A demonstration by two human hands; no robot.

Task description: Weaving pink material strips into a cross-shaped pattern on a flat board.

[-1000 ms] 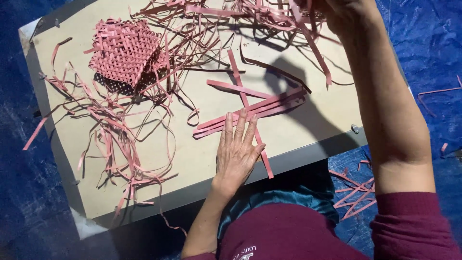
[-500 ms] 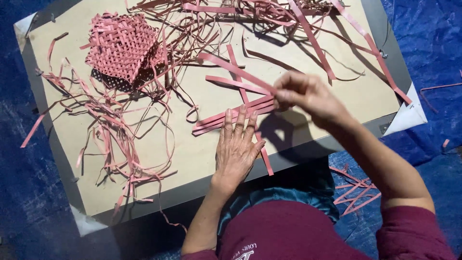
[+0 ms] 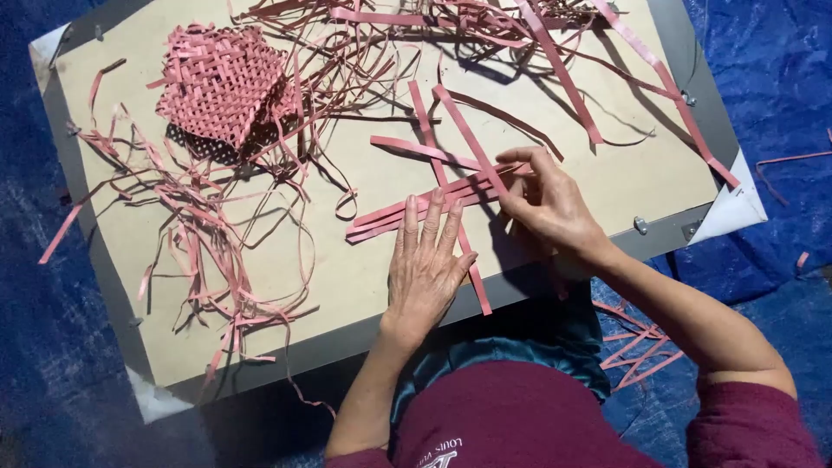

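Left hand point(image 3: 426, 269) flat and open, fingers spread, pressing down on the bundle of pink strips point(image 3: 407, 212) laid side by side on the board point(image 3: 364, 277). Right hand point(image 3: 548, 204) curled, fingertips pinched on the end of a crossing strip point(image 3: 472, 139) just where it meets the bundle; thumb and forefinger closed on it, the other fingers tucked.

Risks, as a judgement: bundle likely to fan apart or slide if the flat palm lifts, since nothing else pins it; crossing strip liable to kink or tear if pulled hard against the pinned ones; a second loose strip point(image 3: 426, 121) lying across the same spot apt to be dragged out of place.

Worked strips directly under and between both hands, near the board's front edge, touching both. Farther out: a finished woven pink mat point(image 3: 221, 82) toward the far left corner, well apart from the hands; a tangle of thin offcuts point(image 3: 208, 234) left of the left hand; long loose strips point(image 3: 537, 35) along the far edge. Blue tarp point(image 3: 763, 87) under the board all round.
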